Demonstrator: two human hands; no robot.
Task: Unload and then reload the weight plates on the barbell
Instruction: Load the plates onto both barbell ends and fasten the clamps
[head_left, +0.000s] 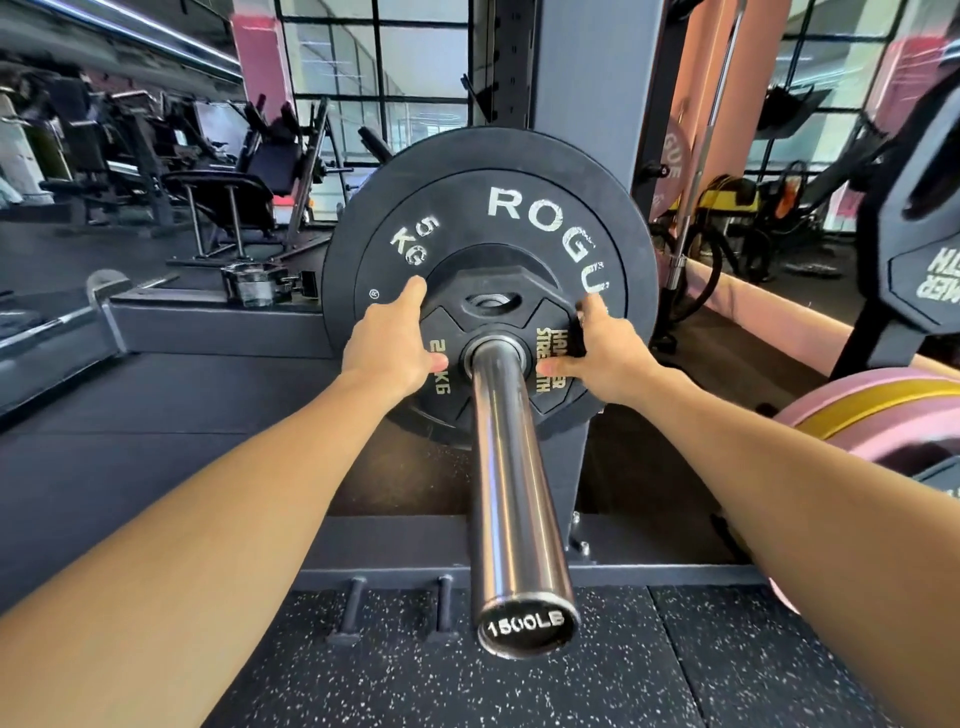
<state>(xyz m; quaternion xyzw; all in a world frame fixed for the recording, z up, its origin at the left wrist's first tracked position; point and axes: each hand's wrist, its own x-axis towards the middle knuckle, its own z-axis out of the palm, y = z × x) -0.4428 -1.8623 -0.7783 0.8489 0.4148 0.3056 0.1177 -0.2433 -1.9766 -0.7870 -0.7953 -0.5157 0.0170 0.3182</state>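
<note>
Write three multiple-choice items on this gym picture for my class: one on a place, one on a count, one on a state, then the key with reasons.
1. Where does the small plate sit?
A. on the floor
B. on the sleeve, in front of the big plate
C. behind the big plate

2. How many plates are on the sleeve?
A. one
B. two
C. four

3. What are the hands doing?
A. hanging free
B. gripping the sleeve's end
C. holding the small plate's edges

Key: B, it overlaps the ROGUE plate; B, two show; C, left hand and right hand flank it.

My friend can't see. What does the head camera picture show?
Two bare hands, left hand and right hand, grip the sides of a small black plate on a shiny barbell sleeve. Behind it sits a bigger black Rogue plate, in a gym.
</note>
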